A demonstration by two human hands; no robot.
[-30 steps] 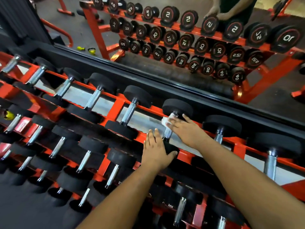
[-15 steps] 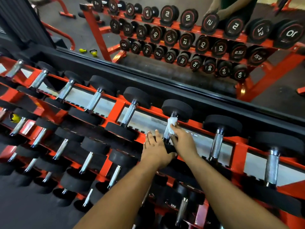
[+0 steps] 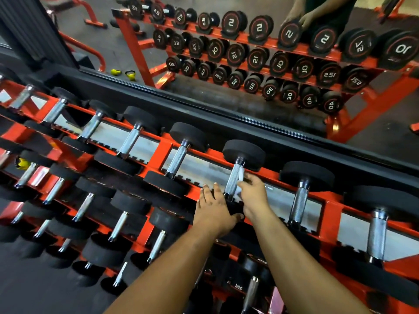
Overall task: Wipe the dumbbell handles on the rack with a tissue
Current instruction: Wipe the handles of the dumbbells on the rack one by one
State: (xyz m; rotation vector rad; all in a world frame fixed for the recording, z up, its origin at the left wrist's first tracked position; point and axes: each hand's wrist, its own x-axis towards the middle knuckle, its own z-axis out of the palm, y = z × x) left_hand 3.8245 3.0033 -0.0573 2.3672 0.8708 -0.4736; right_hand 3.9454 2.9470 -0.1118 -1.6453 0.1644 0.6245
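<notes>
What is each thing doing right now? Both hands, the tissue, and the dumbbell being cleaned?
Right hand: pinches the tissue against the handle.
Tissue: white, crumpled, pressed on the handle's right side.
Dumbbell handle: shiny metal, resting on the rack, partly covered by tissue.
Left hand: fingers straight, resting flat on the dumbbell's near black end.
Rack: red, full of dumbbells lying in rows.
Mirror: shows numbered dumbbells reflected.

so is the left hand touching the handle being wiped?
Apart. The head view shows the left hand resting flat on the near black weight head, a gap between its fingertips and the handle. Only the right hand presses the tissue against it.
</notes>
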